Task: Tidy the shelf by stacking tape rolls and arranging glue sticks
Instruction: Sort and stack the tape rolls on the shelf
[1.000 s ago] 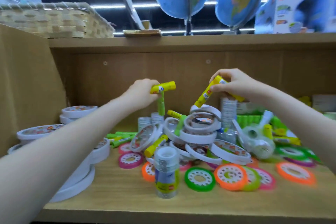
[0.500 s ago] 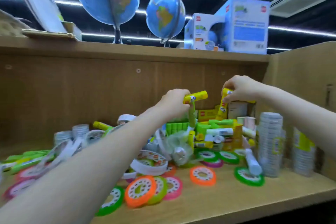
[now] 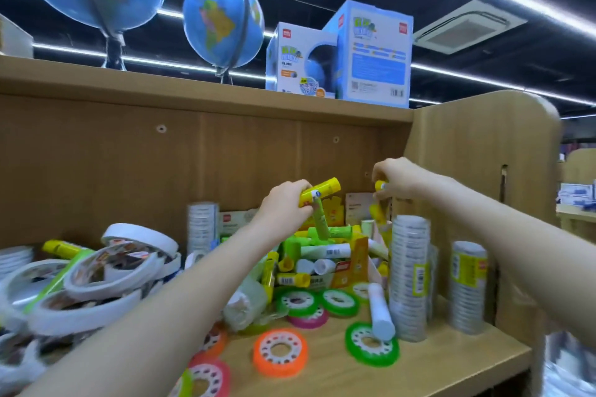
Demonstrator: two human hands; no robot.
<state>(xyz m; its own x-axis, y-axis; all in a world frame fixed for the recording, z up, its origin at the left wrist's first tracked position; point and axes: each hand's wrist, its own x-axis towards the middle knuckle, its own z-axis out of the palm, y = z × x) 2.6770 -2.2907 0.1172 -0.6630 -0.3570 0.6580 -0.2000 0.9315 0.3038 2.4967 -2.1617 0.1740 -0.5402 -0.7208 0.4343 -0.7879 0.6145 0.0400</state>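
— What has shifted since a moment ago?

— My view swung right and up, so the shelf's right side panel point(image 3: 477, 171) now shows. Both my hands came further toward the back right corner, each gripping the same glue sticks as before.

— How do the sticks look?

— My left hand point(image 3: 283, 206) curls round a yellow glue stick point(image 3: 322, 191) lying nearly level, its cap pointing right. A green glue stick point(image 3: 320, 222) hangs down from the same grip. Both are raised above the open box of glue sticks point(image 3: 350, 263) at the back of the shelf.

— And the other hand?

— My right hand point(image 3: 398, 178) is knuckles up, fingers curled round a yellow glue stick point(image 3: 378, 208) that points downward beside the tall stack of clear tape rolls point(image 3: 409, 277). Both arms are stretched forward over the coloured tape rolls point(image 3: 280, 352) lying flat on the shelf board point(image 3: 435, 361).
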